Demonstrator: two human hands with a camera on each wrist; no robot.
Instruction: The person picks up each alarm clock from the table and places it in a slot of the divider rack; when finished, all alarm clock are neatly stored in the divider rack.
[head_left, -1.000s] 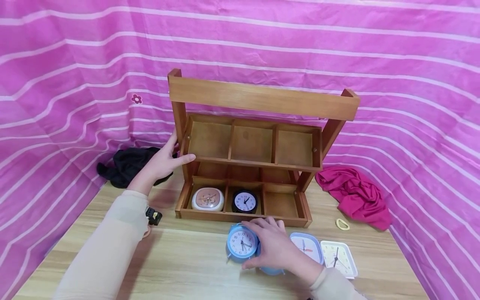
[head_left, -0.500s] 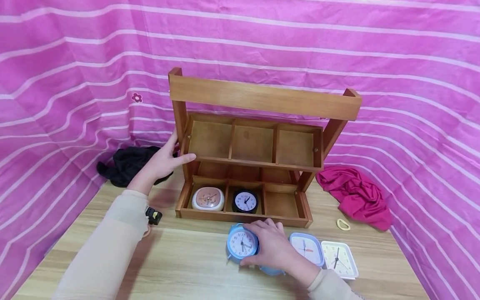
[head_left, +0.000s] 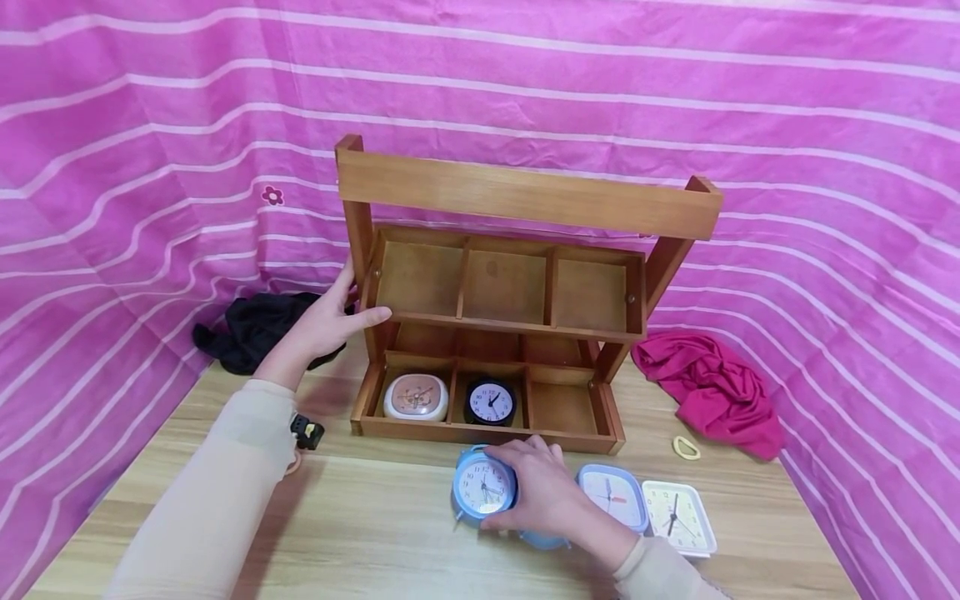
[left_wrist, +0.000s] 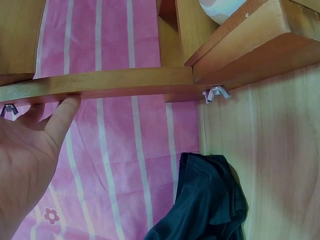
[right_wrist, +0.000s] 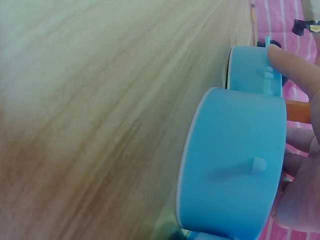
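Just in front of the wooden rack (head_left: 495, 333), near the middle of its lower tray's front edge, stands the round blue alarm clock (head_left: 483, 487) on the table (head_left: 360, 533), upright on its feet with its face turned toward the person. The right hand (head_left: 547, 498) wraps it from the right and behind, fingers curled over the top and back of the case; the right wrist view shows a fingertip (right_wrist: 292, 65) lying on the blue rim. The clock's short front-to-back axis points toward the rack. Up and to the right of the clock, the right-hand compartment of the lower tray (head_left: 561, 408) stands open; the two to its left hold a pinkish clock (head_left: 416, 397) and a black clock (head_left: 490, 402). The left hand (head_left: 326, 321) is at the rack's left upright, well apart from the blue clock, thumb across the front of the post and fingers behind it, gripping the wood. The right hand is plainly the nearer one.
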